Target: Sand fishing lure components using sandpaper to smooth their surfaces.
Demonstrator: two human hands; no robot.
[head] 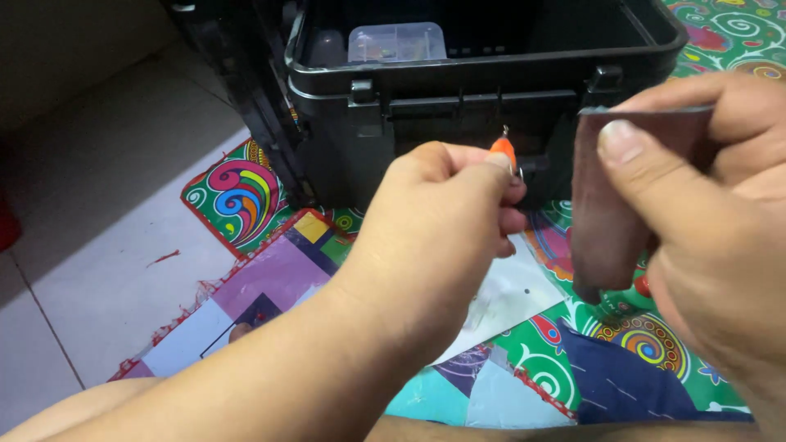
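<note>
Orange and small, the light, stiff fishing lure is pinched in the left hand, away from its hook, while the right hand clamps a flat brown sharpening stone.

No sleeve was worn on the left forearm, which was seen bare to the left hand. No ring or glove was seen on the right hand; its thumbnail was kept short and unpainted.
</note>
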